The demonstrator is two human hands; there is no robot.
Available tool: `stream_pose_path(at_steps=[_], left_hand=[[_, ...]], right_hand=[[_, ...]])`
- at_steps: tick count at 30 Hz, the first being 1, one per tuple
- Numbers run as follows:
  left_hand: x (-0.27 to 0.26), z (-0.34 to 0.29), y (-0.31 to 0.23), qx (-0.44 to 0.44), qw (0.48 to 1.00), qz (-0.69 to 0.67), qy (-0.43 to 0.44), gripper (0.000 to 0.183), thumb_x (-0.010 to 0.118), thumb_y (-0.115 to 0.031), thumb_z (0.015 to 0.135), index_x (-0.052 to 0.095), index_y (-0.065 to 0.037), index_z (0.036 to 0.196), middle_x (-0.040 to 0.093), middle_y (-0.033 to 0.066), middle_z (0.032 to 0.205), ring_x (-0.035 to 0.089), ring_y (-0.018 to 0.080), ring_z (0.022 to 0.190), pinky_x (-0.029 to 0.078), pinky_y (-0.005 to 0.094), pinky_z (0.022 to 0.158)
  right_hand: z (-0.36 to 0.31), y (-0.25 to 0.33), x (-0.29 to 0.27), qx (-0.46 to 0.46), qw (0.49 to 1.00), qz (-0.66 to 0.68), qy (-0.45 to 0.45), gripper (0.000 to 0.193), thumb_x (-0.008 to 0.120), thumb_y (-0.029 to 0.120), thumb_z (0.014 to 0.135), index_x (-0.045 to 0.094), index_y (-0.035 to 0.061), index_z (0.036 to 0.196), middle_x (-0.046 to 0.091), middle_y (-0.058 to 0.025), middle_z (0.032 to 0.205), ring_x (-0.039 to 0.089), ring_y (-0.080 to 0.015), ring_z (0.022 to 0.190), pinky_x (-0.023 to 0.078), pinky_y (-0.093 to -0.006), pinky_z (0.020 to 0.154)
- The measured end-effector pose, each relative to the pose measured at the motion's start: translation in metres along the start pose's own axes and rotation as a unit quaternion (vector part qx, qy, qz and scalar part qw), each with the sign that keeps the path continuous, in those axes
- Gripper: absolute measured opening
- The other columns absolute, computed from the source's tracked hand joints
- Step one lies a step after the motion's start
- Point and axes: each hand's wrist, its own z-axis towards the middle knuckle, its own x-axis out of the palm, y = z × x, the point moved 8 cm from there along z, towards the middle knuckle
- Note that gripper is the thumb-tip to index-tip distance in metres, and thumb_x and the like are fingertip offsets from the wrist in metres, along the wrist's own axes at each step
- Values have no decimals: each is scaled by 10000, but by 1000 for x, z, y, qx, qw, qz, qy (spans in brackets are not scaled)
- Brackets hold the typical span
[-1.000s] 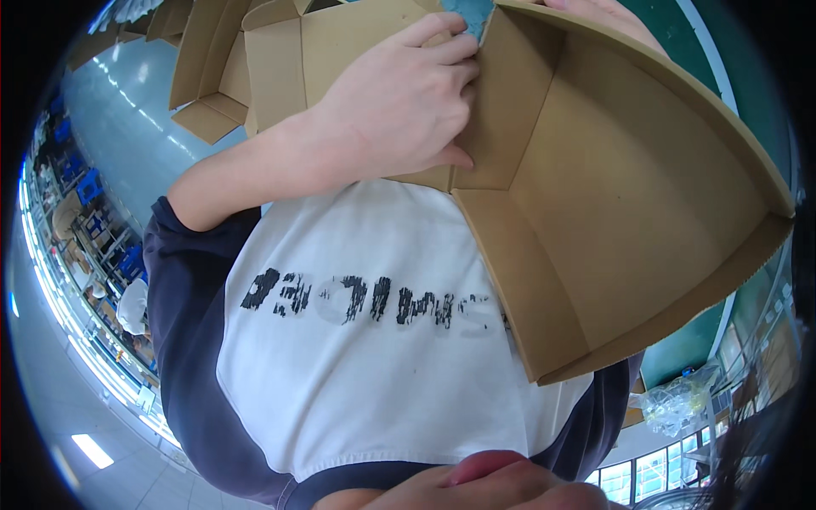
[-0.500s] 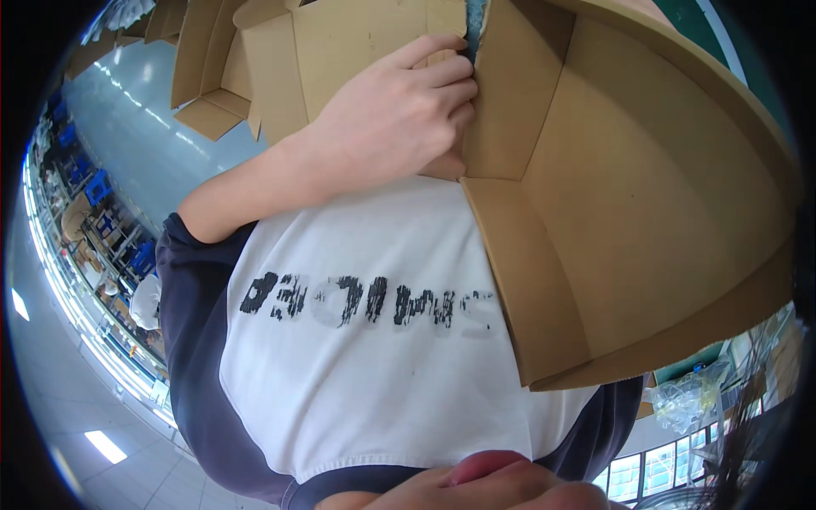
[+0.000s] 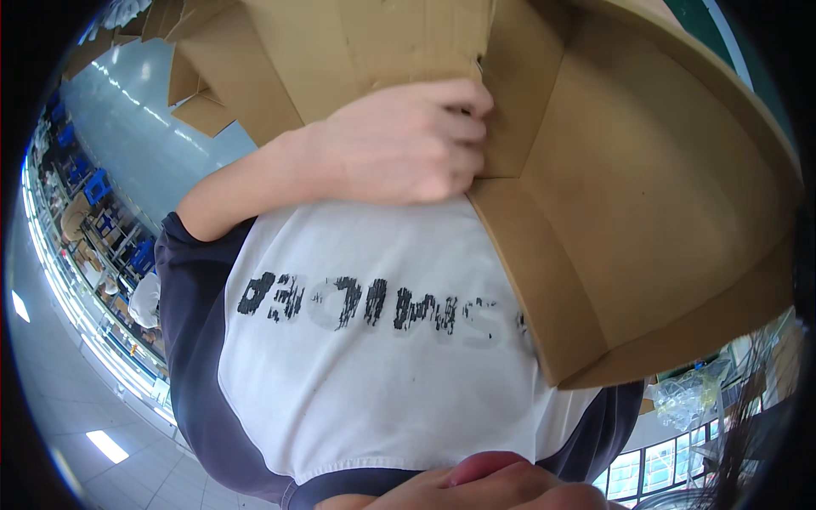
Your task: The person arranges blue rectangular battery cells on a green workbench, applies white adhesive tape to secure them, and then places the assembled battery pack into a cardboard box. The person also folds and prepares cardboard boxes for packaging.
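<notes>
A large brown cardboard box (image 3: 654, 187) stands open on the right, its inside walls facing up at me. My left hand (image 3: 416, 140) reaches across from the left, over my white shirt front. Its fingers are curled at the box's near-left corner, closed on the edge where a cardboard panel (image 3: 382, 42) meets the side wall; the fingertips are partly hidden. That panel spreads above my hand toward the far side. A narrow side flap (image 3: 544, 272) of the box rests against my shirt. My right hand is not in view.
More opened cardboard (image 3: 200, 93) lies at the far left over a shiny pale blue surface (image 3: 136, 127). Shelving with blue bins (image 3: 98, 183) runs along the left. Clear plastic bags (image 3: 693, 395) lie at the lower right.
My left hand has come nearer to me, its fingers more tightly curled. The panel above it has shifted nearer, covering the gap beside the box wall. The box's near flap has moved slightly right.
</notes>
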Motion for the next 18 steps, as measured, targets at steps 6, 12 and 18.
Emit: stream_pose_path(at_steps=[6,12,18], left_hand=[[-6,-2,-4,44,999,-17,0,117,706,-183,742,689,-90,811,613,8,835,620,195,883,481,349,892],[-94,-23,-4,-28,967,152,-201,148,745,-209,751,701,-100,840,644,-20,835,594,177,776,471,335,797],[-225,-95,45,-39,858,240,-451,153,798,3,787,734,36,923,751,112,844,701,240,711,545,330,641]], right_hand=[[16,7,-4,-13,999,-32,5,112,612,148,1070,582,42,1053,631,-143,1269,570,-357,1325,406,-499,1155],[-7,64,-67,-53,973,-207,-82,114,614,149,1071,580,45,1040,630,-137,1266,563,-360,1334,396,-506,1166],[-186,210,-154,-116,790,-433,-418,118,616,151,1071,577,48,1027,628,-130,1262,556,-362,1343,386,-513,1176]])
